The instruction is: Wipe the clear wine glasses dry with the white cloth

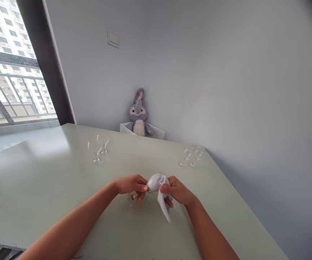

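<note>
Low over the front middle of the table (112,220), a small stemmed glass (153,183) lies tilted on its side between my hands. My left hand (134,187) is closed round its stem, with the clear foot showing below the fingers. A white cloth (163,206) is stuffed into the bowl and hangs down from the rim. My right hand (178,191) pinches that cloth at the bowl's mouth, thumb on top. Part of the cloth inside the glass shows through its clear wall.
Two stemmed glasses (97,160) stand upright at the back left of the table. Two smaller ones (182,164) stand at the back right near the edge. Behind the table a plush rabbit (139,113) sits in a white basket (157,133), in the wall corner.
</note>
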